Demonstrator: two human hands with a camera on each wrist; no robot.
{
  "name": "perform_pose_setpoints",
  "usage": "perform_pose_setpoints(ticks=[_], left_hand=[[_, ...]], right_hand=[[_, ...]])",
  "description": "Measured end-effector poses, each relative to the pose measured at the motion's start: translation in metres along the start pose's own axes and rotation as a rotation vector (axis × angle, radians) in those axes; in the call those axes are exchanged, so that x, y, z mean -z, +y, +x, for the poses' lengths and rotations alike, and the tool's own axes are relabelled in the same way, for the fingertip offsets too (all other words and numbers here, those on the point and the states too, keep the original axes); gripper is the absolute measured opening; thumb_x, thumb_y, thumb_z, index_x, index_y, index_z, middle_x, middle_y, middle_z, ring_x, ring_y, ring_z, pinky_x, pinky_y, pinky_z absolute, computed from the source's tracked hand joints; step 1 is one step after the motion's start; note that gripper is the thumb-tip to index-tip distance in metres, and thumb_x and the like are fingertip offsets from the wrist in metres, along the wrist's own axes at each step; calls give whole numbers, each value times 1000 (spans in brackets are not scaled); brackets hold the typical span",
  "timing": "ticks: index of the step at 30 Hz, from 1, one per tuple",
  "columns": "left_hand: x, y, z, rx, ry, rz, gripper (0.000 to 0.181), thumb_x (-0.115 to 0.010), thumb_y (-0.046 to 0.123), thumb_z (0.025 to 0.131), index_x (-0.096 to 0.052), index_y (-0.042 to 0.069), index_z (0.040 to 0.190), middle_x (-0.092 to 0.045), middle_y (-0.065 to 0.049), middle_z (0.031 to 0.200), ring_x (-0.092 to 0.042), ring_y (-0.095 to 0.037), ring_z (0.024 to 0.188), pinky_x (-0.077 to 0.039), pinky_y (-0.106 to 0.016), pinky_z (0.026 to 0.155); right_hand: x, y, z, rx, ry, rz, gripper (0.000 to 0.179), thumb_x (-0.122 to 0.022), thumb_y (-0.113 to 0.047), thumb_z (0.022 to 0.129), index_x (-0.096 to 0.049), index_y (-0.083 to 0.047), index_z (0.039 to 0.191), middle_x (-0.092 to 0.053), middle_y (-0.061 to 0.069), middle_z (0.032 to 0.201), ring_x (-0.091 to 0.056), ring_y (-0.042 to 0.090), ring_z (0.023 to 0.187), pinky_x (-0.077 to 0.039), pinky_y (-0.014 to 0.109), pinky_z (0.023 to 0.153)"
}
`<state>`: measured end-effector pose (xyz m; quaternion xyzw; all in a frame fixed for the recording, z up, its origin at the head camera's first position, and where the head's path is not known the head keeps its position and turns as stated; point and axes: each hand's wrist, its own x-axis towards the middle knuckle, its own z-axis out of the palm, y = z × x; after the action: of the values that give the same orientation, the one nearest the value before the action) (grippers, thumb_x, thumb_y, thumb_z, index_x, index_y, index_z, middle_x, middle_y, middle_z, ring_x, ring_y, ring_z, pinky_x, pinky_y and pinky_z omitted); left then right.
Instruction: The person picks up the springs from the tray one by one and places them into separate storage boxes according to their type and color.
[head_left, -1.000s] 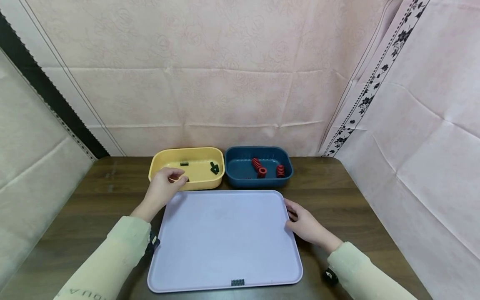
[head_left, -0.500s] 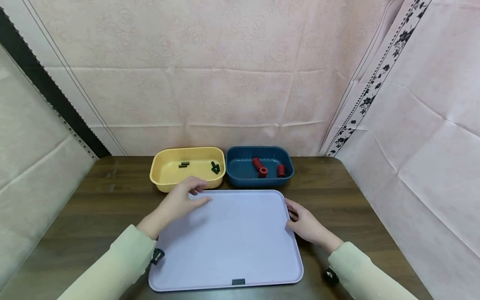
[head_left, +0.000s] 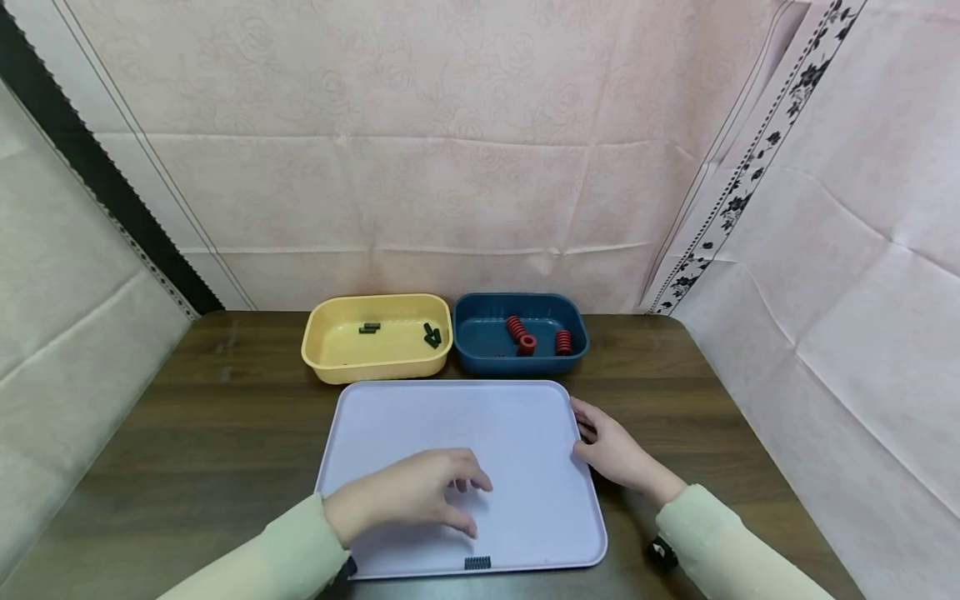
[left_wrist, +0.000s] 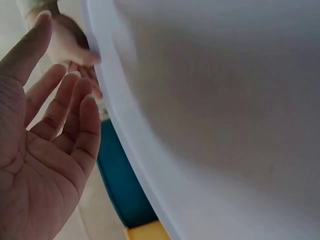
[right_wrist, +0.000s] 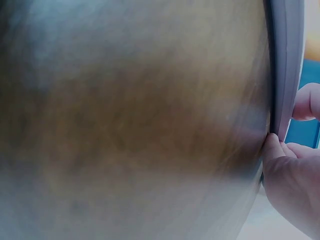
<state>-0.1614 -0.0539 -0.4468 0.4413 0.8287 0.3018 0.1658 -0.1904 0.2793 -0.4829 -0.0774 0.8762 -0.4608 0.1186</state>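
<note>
My left hand (head_left: 423,492) hovers over the lower middle of the pale lavender tray (head_left: 450,417), fingers loosely bent and apart. Nothing lies between thumb and fingers of this left hand (left_wrist: 45,155) in the left wrist view. Just below its thumb, a dark coil spring (head_left: 477,563) lies along the tray's front rim. At the right side, my right hand (head_left: 618,454) holds the tray's edge. The right wrist view has the right hand (right_wrist: 292,175) pinching the rim, thumb and fingers on opposite faces.
Behind the tray stand a yellow bin (head_left: 375,369) and a blue bin (head_left: 517,365), side by side. Several small dark green springs (head_left: 432,336) lie in the yellow one. Red springs (head_left: 517,327) lie in the blue one. Fabric walls (head_left: 450,167) enclose the wooden table (head_left: 225,400).
My left hand has left the yellow bin and come toward me over the tray, near the dark spring. A second spring now shows beside one in that bin. The right hand stays put.
</note>
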Motion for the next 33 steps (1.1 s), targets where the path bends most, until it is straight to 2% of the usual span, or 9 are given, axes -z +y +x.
perform_pose_setpoints(ticks=[6,10,17,23,33], left_hand=[[-12,9,-1,-22,-81,47,45,-81,44,75,-69,21,112,-59,16,101,-54,0,85,-46,-17,74],[-18,12,0,-44,-103,100,47,-82,47,72,-69,21,108,-57,18,97,-53,2,84,-45,-15,74],[-26,13,2,-47,-136,164,36,-84,46,68,-69,23,93,-53,19,89,-51,3,78,-43,-13,72],[-25,12,1,-28,-146,133,31,-84,43,70,-69,24,88,-53,18,86,-51,2,76,-44,-13,70],[-24,10,3,7,-139,102,25,-85,37,71,-69,24,84,-53,16,81,-51,1,74,-44,-14,68]], right_hand=[[0,1,2,-31,16,0,71,-60,2,89,-28,-7,151,-36,13,150,-41,26,133,-39,40,102],[0,2,3,-21,13,-13,71,-59,1,89,-27,-6,151,-36,15,150,-41,27,133,-39,41,102],[-1,3,2,-5,14,-14,70,-59,1,89,-28,-5,151,-37,16,149,-41,27,133,-38,42,103],[-1,1,0,24,8,20,70,-60,3,88,-28,-2,150,-36,21,149,-40,32,133,-37,46,103],[-1,3,2,-5,18,-10,71,-60,2,88,-28,-5,151,-37,15,149,-42,27,132,-38,42,103]])
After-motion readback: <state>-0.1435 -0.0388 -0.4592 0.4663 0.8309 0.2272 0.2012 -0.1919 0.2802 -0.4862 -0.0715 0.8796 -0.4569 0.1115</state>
